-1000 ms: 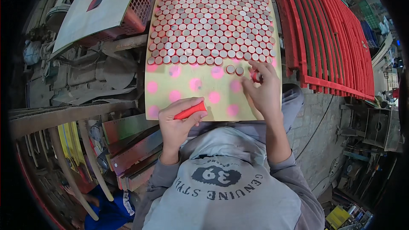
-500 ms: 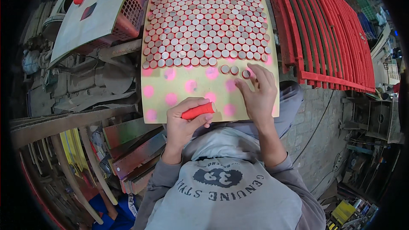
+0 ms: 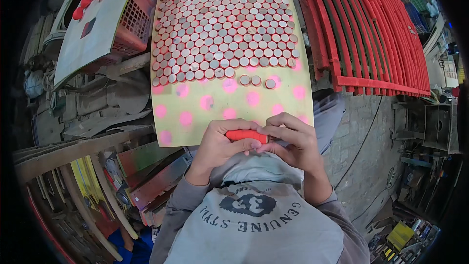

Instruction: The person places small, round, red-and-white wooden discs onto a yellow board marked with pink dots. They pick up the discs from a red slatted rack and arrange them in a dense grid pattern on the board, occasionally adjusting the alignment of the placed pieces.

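Left hand [image 3: 217, 139] clamped round a red, segmented cylinder [image 3: 242, 136] near the front edge of a yellow, pink-spotted board [image 3: 168, 97]; right hand [image 3: 297, 142] pinched its right end. Steady left support likely mattered most.

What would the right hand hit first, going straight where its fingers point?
The right hand would meet the red cylinder held in the left hand; they seem to touch at its end, though depth is unclear.
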